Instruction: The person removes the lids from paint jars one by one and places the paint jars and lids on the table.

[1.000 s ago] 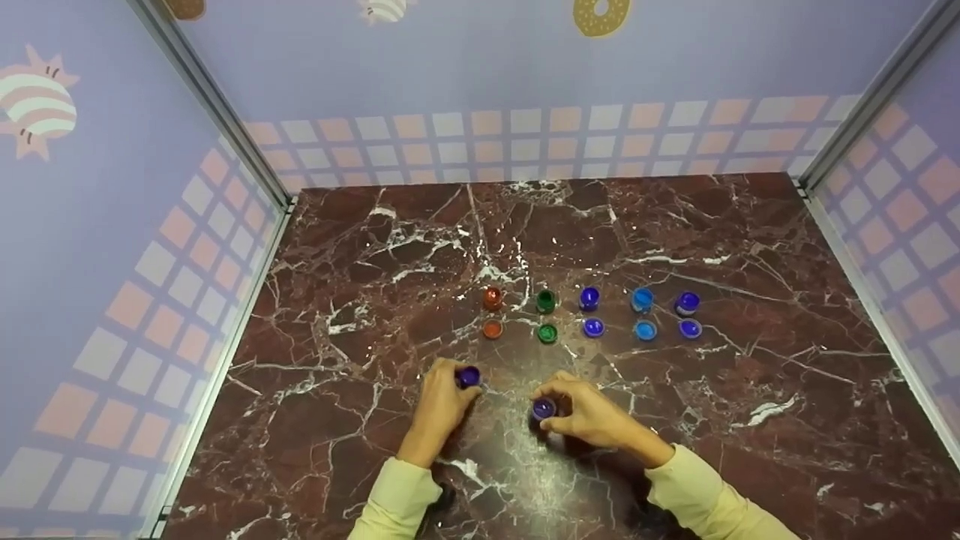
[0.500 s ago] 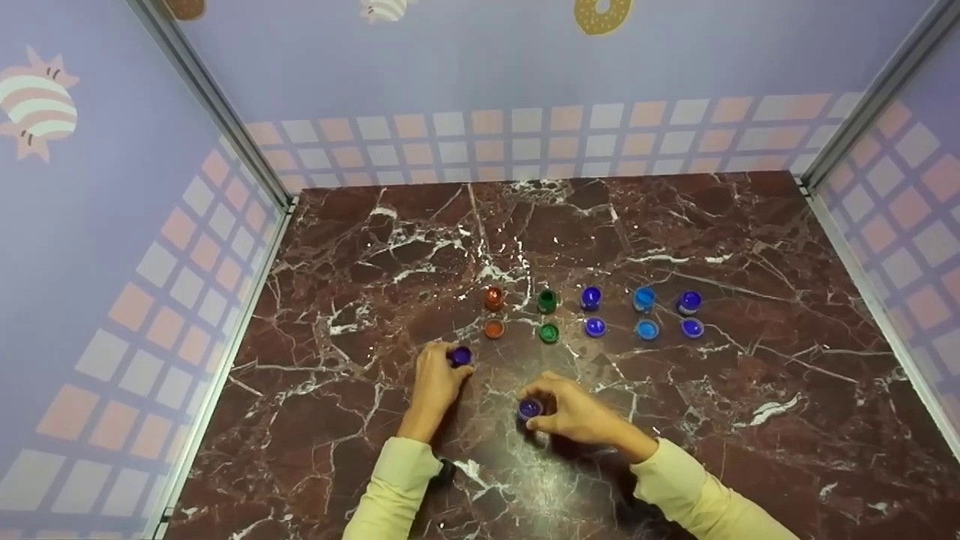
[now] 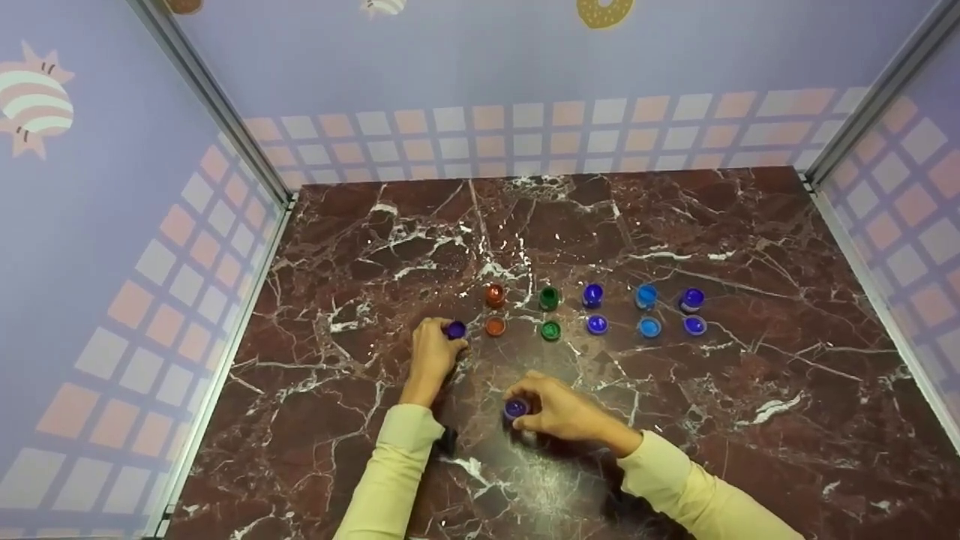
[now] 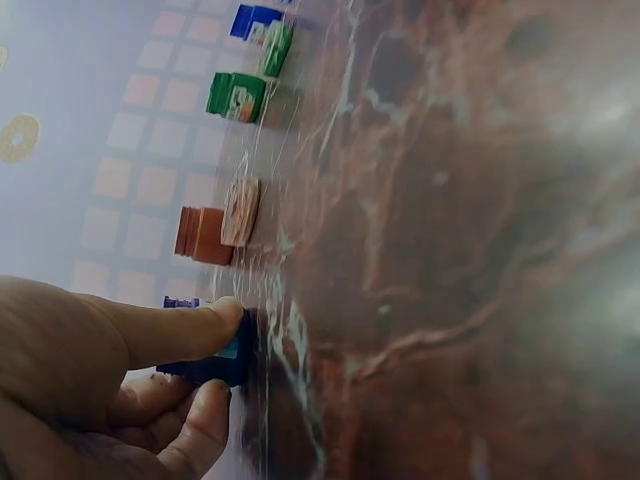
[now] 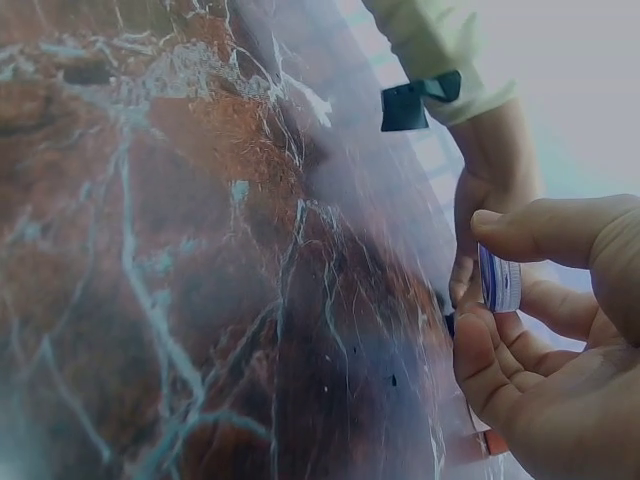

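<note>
Head view: from above, facing down and forward over the whole marble table (image 3: 675, 420). Wrist views: low, close along that same table. Left wrist view shares the orange pot (image 4: 203, 235) (image 3: 495, 295), centre frame overhead.

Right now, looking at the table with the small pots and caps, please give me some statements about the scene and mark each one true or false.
1. The left hand holds a purple pot. True.
2. The right hand is empty. False: its fingers hold a purple cap.
3. The orange pot stands at the left end of the far row. True.
4. The green cap lies behind the green pot. False: it lies in front, nearer the person.
5. The table is white. False: it is dark red marble.
</note>
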`<control>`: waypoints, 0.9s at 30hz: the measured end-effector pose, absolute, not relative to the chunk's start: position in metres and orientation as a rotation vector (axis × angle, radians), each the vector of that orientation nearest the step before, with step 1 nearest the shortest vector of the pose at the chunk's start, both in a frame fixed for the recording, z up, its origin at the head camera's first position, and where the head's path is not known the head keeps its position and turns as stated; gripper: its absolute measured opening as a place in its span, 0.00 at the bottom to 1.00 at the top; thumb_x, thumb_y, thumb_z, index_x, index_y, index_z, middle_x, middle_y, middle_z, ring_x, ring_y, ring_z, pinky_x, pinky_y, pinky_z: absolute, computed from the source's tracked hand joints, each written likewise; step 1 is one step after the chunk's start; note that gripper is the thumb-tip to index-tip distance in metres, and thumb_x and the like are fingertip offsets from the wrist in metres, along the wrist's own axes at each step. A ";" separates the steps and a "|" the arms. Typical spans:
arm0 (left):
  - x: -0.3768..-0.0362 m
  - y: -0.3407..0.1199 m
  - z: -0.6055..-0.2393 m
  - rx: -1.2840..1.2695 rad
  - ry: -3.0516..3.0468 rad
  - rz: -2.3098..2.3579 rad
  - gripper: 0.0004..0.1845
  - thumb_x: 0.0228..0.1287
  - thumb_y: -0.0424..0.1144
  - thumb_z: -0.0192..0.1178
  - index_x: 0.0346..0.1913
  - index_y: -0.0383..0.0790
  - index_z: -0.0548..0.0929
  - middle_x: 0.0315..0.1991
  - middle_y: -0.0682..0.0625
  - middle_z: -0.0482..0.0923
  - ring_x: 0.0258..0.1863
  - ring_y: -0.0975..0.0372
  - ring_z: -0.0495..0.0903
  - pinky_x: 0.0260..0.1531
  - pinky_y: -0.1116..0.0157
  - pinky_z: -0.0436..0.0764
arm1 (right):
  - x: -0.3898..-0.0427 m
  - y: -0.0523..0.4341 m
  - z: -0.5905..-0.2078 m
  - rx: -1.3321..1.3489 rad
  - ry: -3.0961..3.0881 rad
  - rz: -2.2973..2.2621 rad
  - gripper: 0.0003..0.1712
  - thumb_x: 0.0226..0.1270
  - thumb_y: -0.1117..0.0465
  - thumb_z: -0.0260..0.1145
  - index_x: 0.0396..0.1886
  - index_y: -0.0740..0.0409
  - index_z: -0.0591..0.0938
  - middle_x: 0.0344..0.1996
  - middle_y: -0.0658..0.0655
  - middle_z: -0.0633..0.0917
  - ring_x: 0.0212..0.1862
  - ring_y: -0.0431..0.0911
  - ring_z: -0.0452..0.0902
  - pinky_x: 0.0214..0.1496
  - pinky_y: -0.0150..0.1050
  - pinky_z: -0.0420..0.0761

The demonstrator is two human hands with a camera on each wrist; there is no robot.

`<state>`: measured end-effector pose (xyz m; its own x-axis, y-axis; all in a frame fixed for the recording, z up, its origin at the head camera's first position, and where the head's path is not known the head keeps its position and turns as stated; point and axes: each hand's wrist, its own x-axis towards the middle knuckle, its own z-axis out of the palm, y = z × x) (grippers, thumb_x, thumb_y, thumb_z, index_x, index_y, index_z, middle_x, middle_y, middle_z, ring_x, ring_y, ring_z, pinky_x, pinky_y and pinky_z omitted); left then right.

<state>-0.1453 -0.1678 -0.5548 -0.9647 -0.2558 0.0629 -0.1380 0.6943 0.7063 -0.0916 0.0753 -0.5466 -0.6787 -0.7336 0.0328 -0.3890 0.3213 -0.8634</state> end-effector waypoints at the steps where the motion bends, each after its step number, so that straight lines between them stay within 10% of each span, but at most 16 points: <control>1: -0.148 -0.168 -0.555 0.328 -2.746 -1.130 0.18 0.51 0.29 0.79 0.45 0.27 0.88 0.44 0.35 0.84 0.51 0.41 0.82 0.56 0.50 0.79 | -0.092 0.074 -0.547 -1.007 2.224 -1.309 0.21 0.59 0.68 0.76 0.52 0.66 0.83 0.44 0.57 0.81 0.46 0.51 0.80 0.51 0.42 0.84; 27: -0.206 -0.203 -0.554 0.392 -2.813 -1.171 0.21 0.53 0.33 0.79 0.50 0.31 0.89 0.51 0.37 0.86 0.55 0.44 0.82 0.60 0.54 0.77 | -0.117 0.039 -0.542 -1.061 2.310 -1.270 0.21 0.59 0.70 0.73 0.53 0.69 0.83 0.43 0.59 0.80 0.46 0.53 0.79 0.50 0.42 0.83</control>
